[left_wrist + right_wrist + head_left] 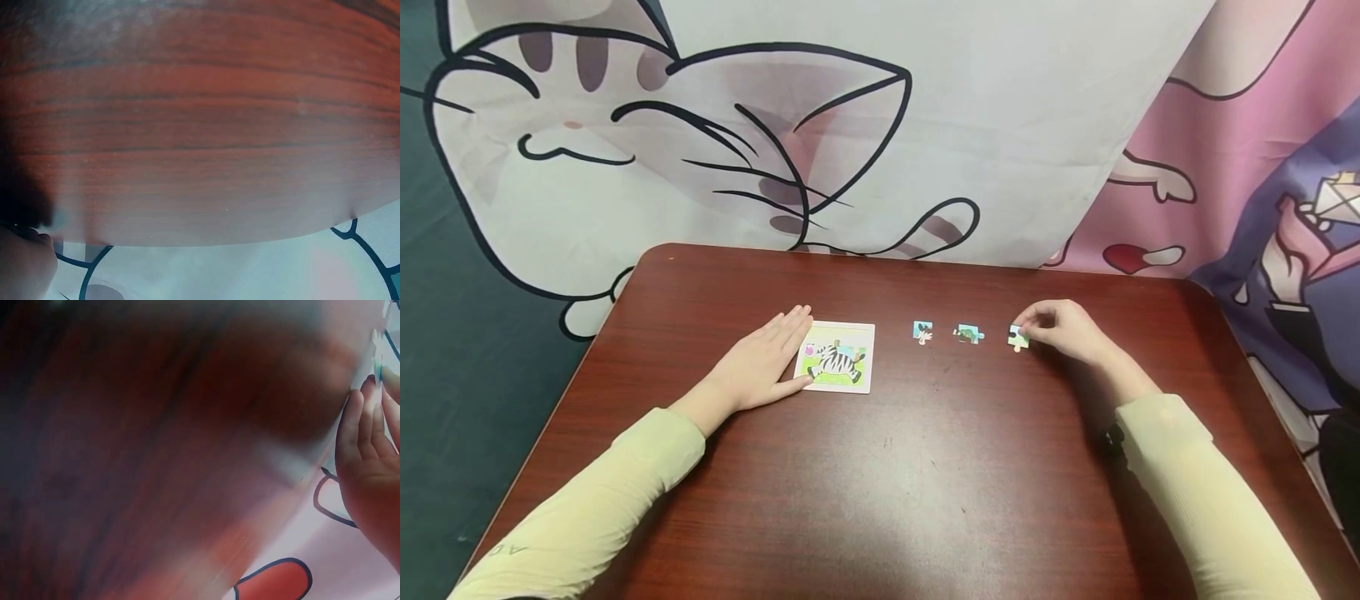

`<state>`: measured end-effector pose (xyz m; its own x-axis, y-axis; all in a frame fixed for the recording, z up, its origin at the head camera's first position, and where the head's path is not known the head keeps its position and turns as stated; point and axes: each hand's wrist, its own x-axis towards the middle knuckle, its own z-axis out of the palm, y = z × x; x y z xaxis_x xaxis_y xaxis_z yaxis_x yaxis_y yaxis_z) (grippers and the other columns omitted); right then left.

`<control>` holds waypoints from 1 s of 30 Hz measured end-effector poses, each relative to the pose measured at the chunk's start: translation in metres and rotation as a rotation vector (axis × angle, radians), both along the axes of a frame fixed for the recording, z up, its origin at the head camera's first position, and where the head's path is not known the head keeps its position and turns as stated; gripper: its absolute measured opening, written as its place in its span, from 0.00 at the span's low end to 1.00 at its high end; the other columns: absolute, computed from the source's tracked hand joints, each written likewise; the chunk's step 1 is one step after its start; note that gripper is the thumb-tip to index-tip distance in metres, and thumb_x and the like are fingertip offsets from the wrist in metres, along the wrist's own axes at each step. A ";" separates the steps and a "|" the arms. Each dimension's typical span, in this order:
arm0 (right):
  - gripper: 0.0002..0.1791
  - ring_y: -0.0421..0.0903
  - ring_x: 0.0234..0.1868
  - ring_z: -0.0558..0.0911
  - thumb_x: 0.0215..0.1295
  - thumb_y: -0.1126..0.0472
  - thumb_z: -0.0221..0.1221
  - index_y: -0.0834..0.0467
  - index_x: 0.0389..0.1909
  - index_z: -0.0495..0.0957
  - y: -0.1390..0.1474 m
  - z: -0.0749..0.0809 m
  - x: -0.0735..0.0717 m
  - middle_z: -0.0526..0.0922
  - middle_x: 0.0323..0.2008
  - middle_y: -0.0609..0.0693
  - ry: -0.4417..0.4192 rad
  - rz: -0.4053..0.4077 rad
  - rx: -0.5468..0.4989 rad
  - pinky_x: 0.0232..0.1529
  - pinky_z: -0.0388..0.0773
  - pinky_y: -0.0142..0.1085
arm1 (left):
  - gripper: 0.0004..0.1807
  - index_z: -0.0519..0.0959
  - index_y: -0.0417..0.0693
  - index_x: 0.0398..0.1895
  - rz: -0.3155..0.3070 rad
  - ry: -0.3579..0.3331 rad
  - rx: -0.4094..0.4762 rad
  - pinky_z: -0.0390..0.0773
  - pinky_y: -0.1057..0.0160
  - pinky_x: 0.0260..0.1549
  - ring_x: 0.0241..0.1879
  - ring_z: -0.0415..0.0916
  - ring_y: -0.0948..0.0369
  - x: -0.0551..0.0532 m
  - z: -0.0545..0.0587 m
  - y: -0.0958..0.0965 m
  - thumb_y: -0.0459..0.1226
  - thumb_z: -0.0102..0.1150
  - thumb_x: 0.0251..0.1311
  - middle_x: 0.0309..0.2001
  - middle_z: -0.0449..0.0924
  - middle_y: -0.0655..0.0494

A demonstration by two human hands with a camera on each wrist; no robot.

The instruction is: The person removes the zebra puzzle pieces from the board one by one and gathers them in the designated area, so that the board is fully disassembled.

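My left hand (756, 367) lies with straight fingers along the left side of a small white-framed puzzle board (869, 358), thumb at its lower left. A running zebra on green grass shows on the board. Far to the right, my right hand (1067, 332) pinches a jigsaw piece (1018, 340) between thumb and fingertips. That piece is light blue, green and white, with a tab pointing down. The right wrist view shows the right hand (372, 450) with a sliver of the piece (377, 359) at its fingertips. Part of the left hand (25, 262) appears in the left wrist view's lower left corner.
Between the board and my right hand lie two loose jigsaw pieces, one blue with black and white (922, 332), one blue and green (968, 334). The brown wooden table (880, 483) ends at a cloth backdrop (1000, 150) printed with a cartoon cat.
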<state>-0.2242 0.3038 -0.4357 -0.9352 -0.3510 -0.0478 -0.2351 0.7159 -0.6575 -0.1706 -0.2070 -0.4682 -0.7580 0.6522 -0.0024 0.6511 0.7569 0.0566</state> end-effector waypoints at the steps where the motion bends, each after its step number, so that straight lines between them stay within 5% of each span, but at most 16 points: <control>1: 0.05 0.30 0.32 0.78 0.68 0.69 0.67 0.63 0.41 0.90 0.000 0.000 0.000 0.89 0.33 0.56 0.006 0.002 0.008 0.37 0.72 0.20 | 0.53 0.53 0.30 0.83 0.001 -0.001 -0.001 0.56 0.46 0.84 0.85 0.49 0.44 0.000 0.000 0.000 0.61 0.55 0.72 0.85 0.49 0.35; 30: 0.05 0.32 0.32 0.77 0.65 0.66 0.71 0.62 0.40 0.89 -0.002 -0.009 -0.003 0.86 0.31 0.53 0.022 0.003 0.054 0.37 0.72 0.23 | 0.52 0.53 0.30 0.83 0.004 0.000 0.005 0.56 0.46 0.84 0.85 0.49 0.44 0.000 -0.003 -0.001 0.60 0.55 0.72 0.85 0.49 0.36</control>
<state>-0.2272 0.3017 -0.4448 -0.9351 -0.3512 -0.0466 -0.2509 0.7495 -0.6126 -0.1710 -0.2076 -0.4708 -0.7608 0.6490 0.0006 0.6478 0.7594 0.0607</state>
